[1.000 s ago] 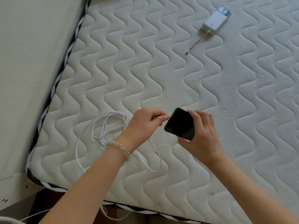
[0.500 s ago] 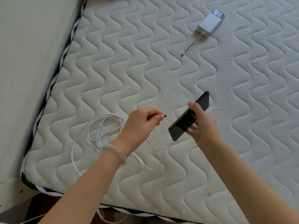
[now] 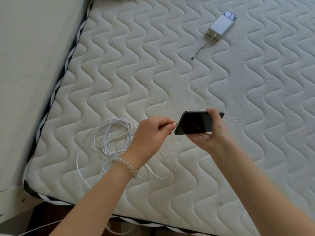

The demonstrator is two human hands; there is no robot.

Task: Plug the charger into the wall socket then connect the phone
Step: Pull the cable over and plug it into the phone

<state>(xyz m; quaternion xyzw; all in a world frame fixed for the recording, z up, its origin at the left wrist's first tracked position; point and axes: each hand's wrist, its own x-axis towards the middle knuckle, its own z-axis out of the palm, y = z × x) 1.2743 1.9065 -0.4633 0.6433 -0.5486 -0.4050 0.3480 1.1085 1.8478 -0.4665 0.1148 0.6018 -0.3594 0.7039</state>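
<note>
Both hands [image 3: 154, 133] clasping: connector [image 3: 176, 124] beside phone [image 3: 196, 123].

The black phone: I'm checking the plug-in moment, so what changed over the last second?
The right hand swung the black phone level, its end now meeting the white cable's plug, pinched throughout by the left hand. The coiled cable and white power bank stayed put.

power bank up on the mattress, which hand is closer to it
Right. The right hand, holding the phone, sits below the power bank; the left hand, pinching the cable plug, is further left and away.
</note>
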